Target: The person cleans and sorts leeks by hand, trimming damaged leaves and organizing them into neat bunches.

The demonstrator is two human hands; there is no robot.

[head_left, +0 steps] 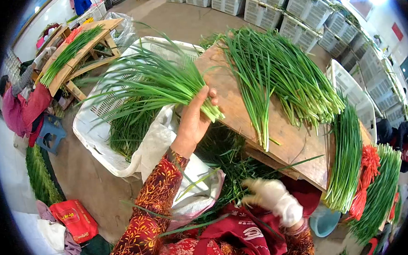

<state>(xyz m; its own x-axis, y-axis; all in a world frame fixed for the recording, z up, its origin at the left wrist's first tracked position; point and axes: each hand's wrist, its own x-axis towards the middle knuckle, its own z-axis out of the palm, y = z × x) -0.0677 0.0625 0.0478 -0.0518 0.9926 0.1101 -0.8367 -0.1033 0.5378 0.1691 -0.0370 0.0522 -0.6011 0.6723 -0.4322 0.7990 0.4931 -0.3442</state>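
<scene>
My left hand (196, 118) is bare and closed around a bunch of garlic chives (165, 83). Their pale cut ends point right and the leaves fan out to the left, above a white plastic crate (91, 133). My right hand (273, 201), in a white glove, is low in front of my apron (246, 231); motion smears its fingers. On the wooden table (222, 87) lies a large pile of garlic chives (284, 72), with a thin loose bunch (258, 108) beside it. Loose green leaves (231, 172) hang below the table edge near my right hand.
At the table's right are more chive bundles (346, 157) and red plastic ties (367, 169). A blue bucket (325, 222) stands below. White crates (262, 13) are stacked behind. To the left, another person (25, 102) sits by a second table (73, 56). A red bag (74, 220) lies lower left.
</scene>
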